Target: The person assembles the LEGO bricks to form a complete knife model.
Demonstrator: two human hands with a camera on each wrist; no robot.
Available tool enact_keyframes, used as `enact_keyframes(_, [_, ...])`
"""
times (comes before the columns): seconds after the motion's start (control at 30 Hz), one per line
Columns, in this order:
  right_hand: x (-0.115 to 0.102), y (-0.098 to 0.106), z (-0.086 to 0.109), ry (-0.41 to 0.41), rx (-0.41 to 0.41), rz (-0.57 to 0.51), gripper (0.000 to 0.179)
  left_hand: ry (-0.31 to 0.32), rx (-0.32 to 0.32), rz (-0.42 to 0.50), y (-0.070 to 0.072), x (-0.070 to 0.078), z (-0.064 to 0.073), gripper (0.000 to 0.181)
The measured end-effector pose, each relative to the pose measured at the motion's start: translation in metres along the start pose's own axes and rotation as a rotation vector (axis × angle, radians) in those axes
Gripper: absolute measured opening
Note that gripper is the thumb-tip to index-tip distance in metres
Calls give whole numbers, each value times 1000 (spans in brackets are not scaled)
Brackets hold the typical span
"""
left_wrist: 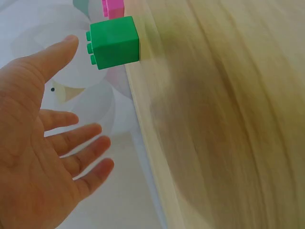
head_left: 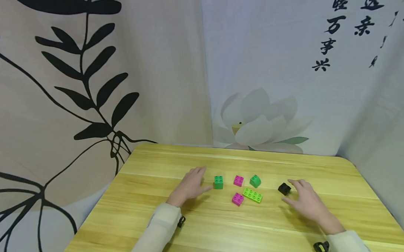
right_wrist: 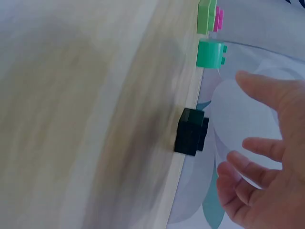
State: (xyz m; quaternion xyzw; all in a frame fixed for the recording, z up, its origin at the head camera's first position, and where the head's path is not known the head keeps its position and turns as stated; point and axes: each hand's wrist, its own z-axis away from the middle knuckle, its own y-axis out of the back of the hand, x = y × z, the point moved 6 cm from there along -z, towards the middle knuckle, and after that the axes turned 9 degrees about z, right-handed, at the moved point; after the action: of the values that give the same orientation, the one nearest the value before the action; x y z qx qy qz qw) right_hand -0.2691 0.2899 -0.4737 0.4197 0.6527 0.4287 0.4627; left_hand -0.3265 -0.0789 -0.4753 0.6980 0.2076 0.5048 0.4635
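Note:
My left hand (head_left: 192, 184) hovers over the table with fingers spread, its thumb near a green block (head_left: 218, 182). In the left wrist view that green block (left_wrist: 116, 43) stands apart from the thumb, and the palm holds nothing. On the other side, my right hand (head_left: 304, 200) has thumb and fingers parted around the near side of a black block (head_left: 284, 189). The right wrist view shows a gap between this black block (right_wrist: 190, 132) and the fingers. Between the hands lie two pink blocks (head_left: 238, 180), a second green block (head_left: 255, 181) and a longer lime-green block (head_left: 252, 195).
The blocks lie on a wooden table (head_left: 238, 234) with rounded far corners. Behind it hangs a pale curtain (head_left: 170, 73) printed with leaves, a lotus and dark characters. A black strap device (head_left: 321, 249) sits at the right wrist.

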Motion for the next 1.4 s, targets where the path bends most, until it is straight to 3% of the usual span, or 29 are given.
enact_keyframes(0.67, [-47, -21, -20, 181, -57, -19, 57, 29, -57, 145, -22, 14, -28, 77])
enact_keyframes(1.4, [-80, -48, -35, 234, -196, -6, 58, -11, -85, 198, -35, 22, -42, 53])
